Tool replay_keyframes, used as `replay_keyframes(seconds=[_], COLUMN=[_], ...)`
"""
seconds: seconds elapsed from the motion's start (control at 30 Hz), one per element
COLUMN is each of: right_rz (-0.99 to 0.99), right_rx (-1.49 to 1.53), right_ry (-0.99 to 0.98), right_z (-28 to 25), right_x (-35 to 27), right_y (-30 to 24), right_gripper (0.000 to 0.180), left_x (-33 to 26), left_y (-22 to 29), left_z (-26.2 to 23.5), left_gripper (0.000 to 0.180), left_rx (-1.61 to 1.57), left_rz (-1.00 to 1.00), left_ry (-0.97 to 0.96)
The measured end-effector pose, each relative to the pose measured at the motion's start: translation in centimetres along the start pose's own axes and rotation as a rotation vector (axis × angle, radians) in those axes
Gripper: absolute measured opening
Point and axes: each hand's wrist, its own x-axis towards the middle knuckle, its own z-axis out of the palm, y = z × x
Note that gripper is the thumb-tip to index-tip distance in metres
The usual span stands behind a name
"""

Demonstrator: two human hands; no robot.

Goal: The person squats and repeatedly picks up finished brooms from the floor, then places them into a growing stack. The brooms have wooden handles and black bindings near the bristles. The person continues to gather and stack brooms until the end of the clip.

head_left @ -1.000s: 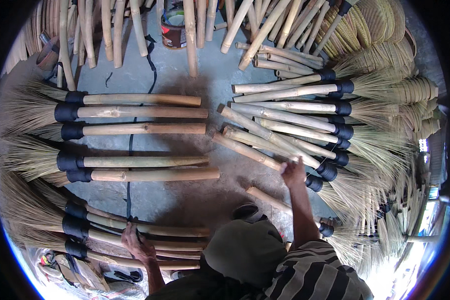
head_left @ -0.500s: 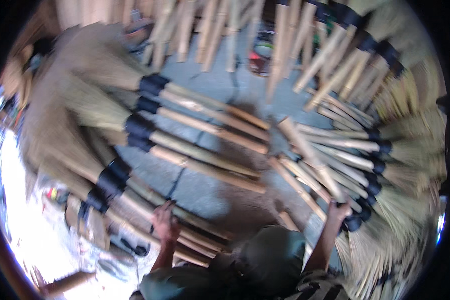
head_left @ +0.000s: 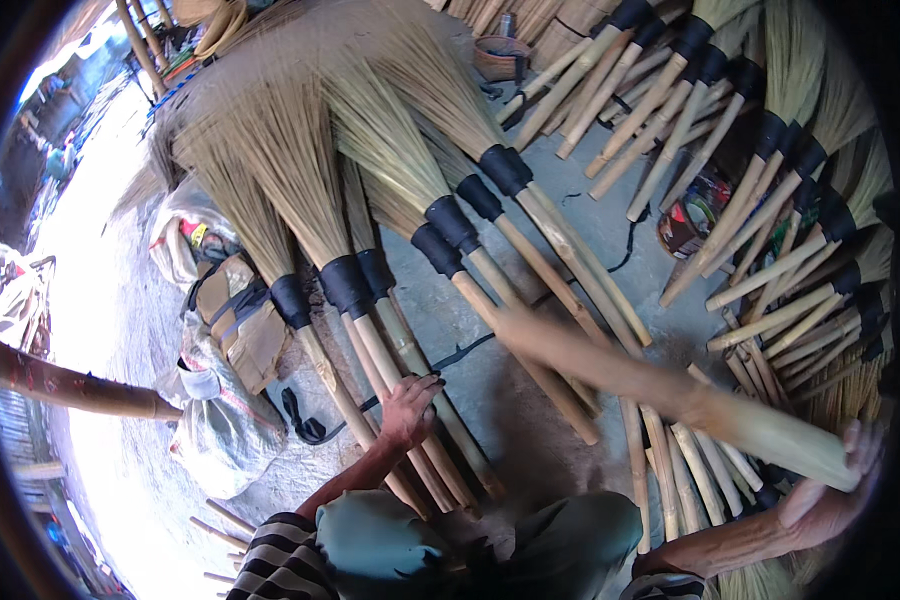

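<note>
My left hand (head_left: pixel 408 408) is closed over the bamboo handles of a grass broom (head_left: pixel 345 290) in the near left group, its fingers curled round them; its fingertips look dark. My right hand (head_left: pixel 835 485), raised at the right rim, grips one end of a thick bamboo stick (head_left: pixel 690 395). That stick is blurred by motion and slants up and left, its far end passing over other broom handles. Beside the left group lie more grass brooms (head_left: pixel 385 150), their black bindings (head_left: pixel 453 222) toward me and their heads fanned away. All of these lie on the floor.
Several brooms (head_left: pixel 610 80) lean or lie at the back right, around a printed tin (head_left: pixel 682 222). Loose handles (head_left: pixel 685 480) lie close to my right knee. A white sack (head_left: pixel 225 440), flattened cardboard (head_left: pixel 232 310) and a black cord (head_left: pixel 305 420) lie at left. A bamboo pole (head_left: pixel 80 385) juts in.
My view has turned leftward. My right hand has lifted the bamboo stick and swung it up to the right, its far end now pointing left. My left hand remains on the broom handles.
</note>
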Motion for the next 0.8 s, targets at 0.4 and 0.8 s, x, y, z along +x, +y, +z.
replay_keyframes(seconds=[0.4, 0.8], right_rz=[0.496, 0.658], right_rx=[-1.021, -1.417], right_ry=[0.093, -0.630], right_z=[7.0, -2.1], right_x=[0.1, -13.5], right_y=[27.2, 49.7], right_gripper=[0.056, 0.057], left_x=[-0.1, 0.3], left_y=[-0.5, -0.3], left_z=[0.4, 0.6], left_gripper=[0.054, 0.055], left_rx=[-0.070, -0.075], left_rz=[0.066, 0.090], left_ry=[0.103, 0.113])
